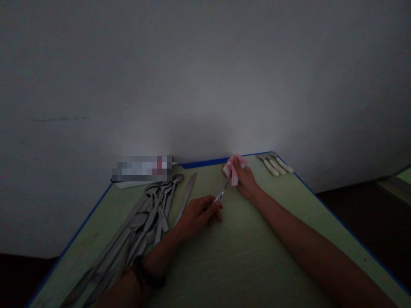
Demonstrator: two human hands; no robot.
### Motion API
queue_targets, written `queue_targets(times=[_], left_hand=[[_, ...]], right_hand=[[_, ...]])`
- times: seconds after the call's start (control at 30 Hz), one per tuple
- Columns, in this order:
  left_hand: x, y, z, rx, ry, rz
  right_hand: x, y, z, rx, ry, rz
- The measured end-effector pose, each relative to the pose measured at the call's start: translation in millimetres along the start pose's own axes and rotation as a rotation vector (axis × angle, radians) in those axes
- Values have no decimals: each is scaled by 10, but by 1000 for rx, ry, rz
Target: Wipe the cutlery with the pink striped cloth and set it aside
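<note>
My left hand [199, 214] is closed round the handle end of a thin metal utensil [221, 193] that slants up and to the right over the green table [231, 256]. Its far end goes into a pink and white cloth [233, 167], which my right hand [244, 179] grips and wraps around it. I cannot tell which kind of utensil it is, since the cloth hides its tip. A dark band sits on my left wrist.
A pile of several metal spoons and knives [150, 218] lies on the left of the table. White-handled cutlery [275, 164] rests at the far right corner. A flat blurred packet [141, 169] lies by the wall. The blue table edge [337, 218] drops to a dark floor.
</note>
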State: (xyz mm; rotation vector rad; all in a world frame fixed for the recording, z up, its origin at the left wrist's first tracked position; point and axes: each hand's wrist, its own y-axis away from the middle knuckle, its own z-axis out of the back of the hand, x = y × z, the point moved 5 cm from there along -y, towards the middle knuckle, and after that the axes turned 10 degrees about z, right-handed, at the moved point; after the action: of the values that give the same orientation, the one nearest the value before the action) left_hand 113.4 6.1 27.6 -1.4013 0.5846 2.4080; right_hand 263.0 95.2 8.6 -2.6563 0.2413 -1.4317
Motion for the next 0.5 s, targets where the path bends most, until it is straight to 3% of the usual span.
queue_targets(times=[0.27, 0.5], left_hand=[[-12, -13, 10, -9, 7, 16], [10, -32, 26, -160, -43, 66]], right_hand=[[-14, 128, -283, 14, -135, -18], [40, 226, -387, 41, 101, -19]])
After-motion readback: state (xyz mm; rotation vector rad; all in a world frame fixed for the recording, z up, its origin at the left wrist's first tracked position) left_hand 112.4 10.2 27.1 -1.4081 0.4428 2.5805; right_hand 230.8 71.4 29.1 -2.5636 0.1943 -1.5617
